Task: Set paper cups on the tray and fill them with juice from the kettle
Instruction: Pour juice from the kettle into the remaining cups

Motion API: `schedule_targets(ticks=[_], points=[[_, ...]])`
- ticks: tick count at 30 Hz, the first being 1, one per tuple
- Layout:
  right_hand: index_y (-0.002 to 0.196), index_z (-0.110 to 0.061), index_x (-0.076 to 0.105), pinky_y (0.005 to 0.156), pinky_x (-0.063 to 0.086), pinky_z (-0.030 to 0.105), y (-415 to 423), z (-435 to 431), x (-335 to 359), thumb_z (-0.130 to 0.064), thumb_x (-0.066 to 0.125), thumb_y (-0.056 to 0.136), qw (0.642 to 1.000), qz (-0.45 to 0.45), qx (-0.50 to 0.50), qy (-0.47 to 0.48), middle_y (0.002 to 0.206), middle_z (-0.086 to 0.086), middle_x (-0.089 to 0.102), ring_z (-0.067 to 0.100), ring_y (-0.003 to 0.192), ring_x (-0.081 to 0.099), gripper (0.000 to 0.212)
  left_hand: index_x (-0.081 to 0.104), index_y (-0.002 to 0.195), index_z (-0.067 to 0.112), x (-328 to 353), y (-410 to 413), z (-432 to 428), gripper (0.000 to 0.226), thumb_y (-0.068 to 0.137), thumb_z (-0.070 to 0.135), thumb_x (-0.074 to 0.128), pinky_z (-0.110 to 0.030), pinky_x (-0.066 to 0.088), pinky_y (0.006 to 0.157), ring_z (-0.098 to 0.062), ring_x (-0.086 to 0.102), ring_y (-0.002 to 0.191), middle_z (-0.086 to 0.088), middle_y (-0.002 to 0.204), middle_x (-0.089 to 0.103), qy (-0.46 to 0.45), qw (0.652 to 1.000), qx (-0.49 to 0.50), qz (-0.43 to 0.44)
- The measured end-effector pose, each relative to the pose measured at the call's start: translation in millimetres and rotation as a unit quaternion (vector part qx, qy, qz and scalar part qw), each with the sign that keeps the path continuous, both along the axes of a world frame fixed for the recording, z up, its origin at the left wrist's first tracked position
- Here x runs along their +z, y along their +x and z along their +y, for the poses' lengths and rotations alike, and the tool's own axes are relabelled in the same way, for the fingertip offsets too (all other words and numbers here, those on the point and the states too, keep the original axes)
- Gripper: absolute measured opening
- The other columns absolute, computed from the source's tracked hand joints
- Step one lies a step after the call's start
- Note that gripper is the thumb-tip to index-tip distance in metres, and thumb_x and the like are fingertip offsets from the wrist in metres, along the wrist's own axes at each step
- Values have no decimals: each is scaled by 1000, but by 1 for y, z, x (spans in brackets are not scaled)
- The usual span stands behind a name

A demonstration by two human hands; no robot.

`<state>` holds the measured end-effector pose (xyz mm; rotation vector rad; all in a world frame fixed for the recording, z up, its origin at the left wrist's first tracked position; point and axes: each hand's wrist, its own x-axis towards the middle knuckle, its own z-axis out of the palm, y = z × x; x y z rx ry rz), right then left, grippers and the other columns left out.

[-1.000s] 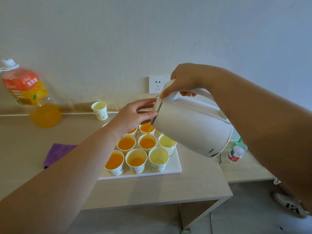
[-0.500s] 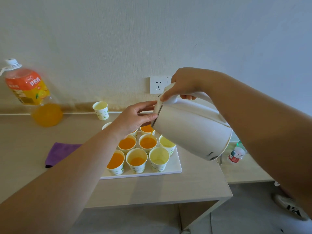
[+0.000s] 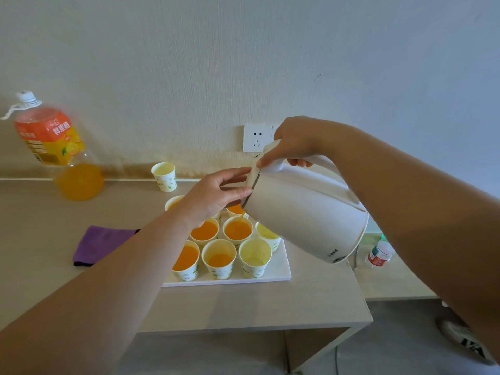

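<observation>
Currently: 1 kettle (image 3: 305,215), 1 tray (image 3: 281,267), 9 cups (image 3: 219,262) in view, 8 on the tray and 1 lone cup (image 3: 164,176) on the bench (image 3: 243,307) near the wall. The left arm hides part of the back row. Six tray cups show orange; the two at the right don't.

The kettle is in the air over the tray's right side, tilted. Its long axis runs from the base at lower right to the lid at upper left, spout pointing down-left. A thin stream of juice (image 3: 240,216) falls into the middle cup.

The right grip (image 3: 295,143) is wrapped round the handle. The left grip (image 3: 216,194) pinches the lid edge with thumb and curled fingers.

Also on the bench: 1 bottle (image 3: 51,142), 1 cloth (image 3: 102,243).
</observation>
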<state>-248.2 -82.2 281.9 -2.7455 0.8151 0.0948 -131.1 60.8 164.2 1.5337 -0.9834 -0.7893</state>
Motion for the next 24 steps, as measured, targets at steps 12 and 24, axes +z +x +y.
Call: schedule_targets(ticks=[12, 24], points=[[68, -15, 55, 54, 43, 23, -20, -4, -4, -54, 69, 77, 996, -78, 10, 33, 51, -2, 57, 10, 41, 50, 42, 61, 122, 33, 16, -1, 6, 40, 85, 23, 70, -29, 52, 94, -4, 64, 106, 13, 119, 66, -4, 996, 13, -90], [67, -13, 57, 54, 41, 25, -26, 18, 8, -55, 70, 74, 993, -104, -3, 54, 49, -2, 55, 10, 39, 47, 44, 62, 122, 33, 35, 2, 26, 39, 86, 22, 70, -33, 55, 91, -10, 65, 106, 12, 119, 66, -4, 995, -17, -102]])
